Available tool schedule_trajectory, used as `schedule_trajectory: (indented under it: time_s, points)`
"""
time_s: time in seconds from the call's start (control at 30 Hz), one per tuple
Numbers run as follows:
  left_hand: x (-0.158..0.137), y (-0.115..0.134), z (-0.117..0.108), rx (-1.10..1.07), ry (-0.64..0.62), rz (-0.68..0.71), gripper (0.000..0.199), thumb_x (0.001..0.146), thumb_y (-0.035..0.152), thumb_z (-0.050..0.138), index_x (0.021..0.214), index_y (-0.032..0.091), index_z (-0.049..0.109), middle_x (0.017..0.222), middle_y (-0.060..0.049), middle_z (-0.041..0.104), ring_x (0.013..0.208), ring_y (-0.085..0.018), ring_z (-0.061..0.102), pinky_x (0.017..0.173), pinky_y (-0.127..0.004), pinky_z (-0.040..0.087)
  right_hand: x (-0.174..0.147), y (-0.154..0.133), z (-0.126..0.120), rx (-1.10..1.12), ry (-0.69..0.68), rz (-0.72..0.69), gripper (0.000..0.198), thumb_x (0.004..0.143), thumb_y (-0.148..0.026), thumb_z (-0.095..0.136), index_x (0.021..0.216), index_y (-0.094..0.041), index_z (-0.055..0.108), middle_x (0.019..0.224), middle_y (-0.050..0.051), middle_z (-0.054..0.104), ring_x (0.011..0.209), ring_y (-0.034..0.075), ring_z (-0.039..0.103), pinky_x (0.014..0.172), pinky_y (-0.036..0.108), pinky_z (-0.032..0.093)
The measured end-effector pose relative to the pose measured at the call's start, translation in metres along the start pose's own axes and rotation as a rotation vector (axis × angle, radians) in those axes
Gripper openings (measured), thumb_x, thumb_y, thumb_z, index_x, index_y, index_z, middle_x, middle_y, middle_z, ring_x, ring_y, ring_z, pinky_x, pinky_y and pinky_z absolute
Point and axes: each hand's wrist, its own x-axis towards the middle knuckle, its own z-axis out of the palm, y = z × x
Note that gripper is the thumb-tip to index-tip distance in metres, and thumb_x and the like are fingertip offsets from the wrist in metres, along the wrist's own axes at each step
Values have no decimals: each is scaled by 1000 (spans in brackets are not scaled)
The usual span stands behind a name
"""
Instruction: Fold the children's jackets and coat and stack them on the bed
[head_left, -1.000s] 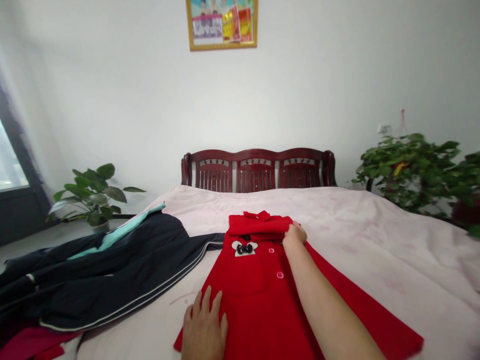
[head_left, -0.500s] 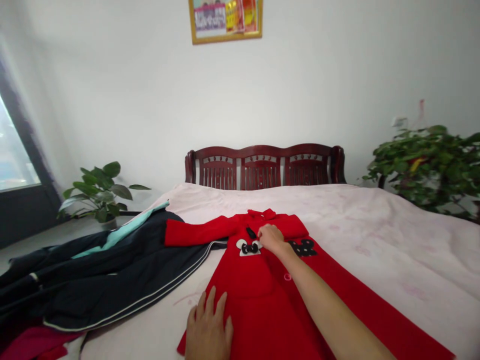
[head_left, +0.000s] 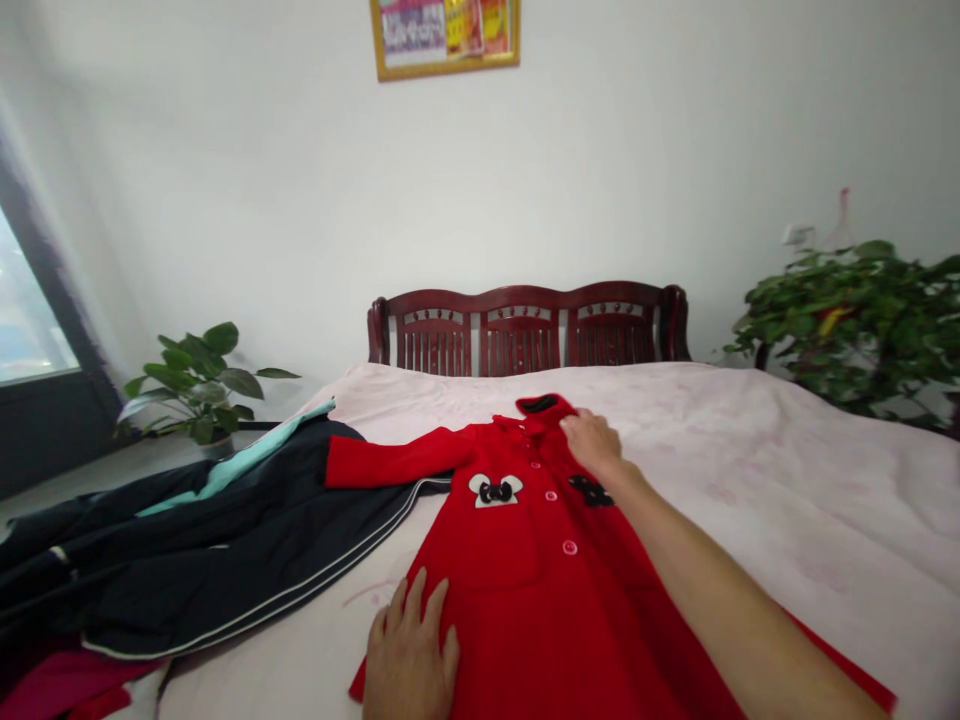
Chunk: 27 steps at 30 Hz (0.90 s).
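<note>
A red coat (head_left: pixel 495 560) with pink buttons lies front up on the bed, its left-hand sleeve stretched out over a dark garment. A white and black bow patch decorates its chest, and a black patch shows partly beneath my right forearm. My left hand (head_left: pixel 411 645) rests flat on the coat's lower left edge with fingers spread. At the coat's upper right, my right hand (head_left: pixel 592 440) has its fingers closed on the red cloth near the collar and shoulder. One sleeve end (head_left: pixel 541 404) with a dark inside pokes up beside that hand.
A dark jacket (head_left: pixel 247 560) with white piping and a light blue strip lies to the left, with magenta cloth (head_left: pixel 71 680) below it. The pink bedsheet (head_left: pixel 750 480) runs back to a wooden headboard (head_left: pixel 517 330). Potted plants (head_left: pixel 199 385) stand on both sides.
My right hand has moved right and up from the coat's chest, carrying red cloth; the button row now shows and the sleeve end has folded inward. My left hand stays put.
</note>
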Motion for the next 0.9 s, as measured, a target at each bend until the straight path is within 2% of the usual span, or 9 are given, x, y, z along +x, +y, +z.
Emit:
schedule_trajectory:
  time_s: [0.07, 0.13, 0.17, 0.23, 0.37, 0.5, 0.6, 0.73, 0.9]
  points:
    - [-1, 1, -2, 3, 5, -4, 53, 89, 27, 47, 142, 29, 56, 152, -6, 49, 140, -30, 42, 111, -49, 36, 11, 32, -42, 19, 82, 187, 52, 103, -40, 24, 129, -19, 64, 141, 20, 50, 123, 34, 50, 97, 50, 39]
    - [-1, 3, -3, 7, 13, -1, 52, 90, 26, 46, 141, 28, 57, 151, -7, 50, 139, -30, 43, 111, -49, 36, 13, 69, -76, 31, 154, 396, 61, 102, -43, 19, 145, -10, 48, 143, 31, 41, 127, 43, 46, 92, 58, 40]
    - [-1, 3, -4, 8, 18, 1, 52, 90, 26, 45, 141, 28, 57, 151, -7, 51, 139, -30, 43, 110, -48, 36, 11, 87, -88, 34, 177, 480, 63, 101, -42, 23, 150, -5, 38, 144, 36, 36, 129, 46, 44, 90, 60, 40]
    - [-1, 5, -6, 13, 24, 1, 52, 90, 26, 45, 140, 27, 58, 151, -7, 51, 138, -30, 44, 110, -48, 36, -1, 117, -98, 43, 180, 578, 63, 98, -35, 33, 151, -1, 33, 143, 42, 34, 130, 49, 43, 90, 61, 40]
    - [-2, 6, -8, 25, 36, 4, 51, 90, 25, 45, 140, 26, 58, 150, -7, 52, 138, -29, 44, 110, -46, 36, -45, 140, -64, 73, 87, 470, 55, 93, -28, 44, 141, -2, 51, 139, 32, 51, 131, 37, 49, 101, 47, 40]
    - [-3, 5, -9, 29, 57, 18, 50, 91, 24, 45, 139, 25, 59, 149, -7, 53, 137, -28, 45, 110, -45, 36, -113, 125, -3, 81, -15, 265, 51, 91, -33, 48, 138, -16, 57, 140, 15, 58, 129, 28, 54, 104, 39, 41]
    - [-5, 4, -10, 20, 77, 32, 48, 92, 25, 45, 138, 25, 60, 147, -8, 54, 136, -27, 46, 109, -44, 37, -170, 111, 26, -75, -115, 55, 52, 92, -39, 45, 137, -16, 59, 146, 16, 53, 135, 31, 49, 108, 44, 39]
    - [-5, 3, -9, 14, 114, 42, 47, 93, 25, 43, 136, 23, 61, 146, -9, 55, 135, -27, 47, 109, -44, 38, -223, 101, 35, -238, -105, -32, 53, 95, -36, 43, 141, -16, 56, 150, 16, 49, 137, 31, 47, 113, 47, 34]
    - [-4, 3, -8, 14, 131, 52, 45, 93, 25, 43, 134, 22, 62, 144, -9, 57, 134, -26, 48, 108, -42, 38, -239, 98, 32, -243, -25, -31, 50, 97, -33, 39, 140, -16, 57, 147, 11, 53, 135, 27, 50, 114, 43, 34]
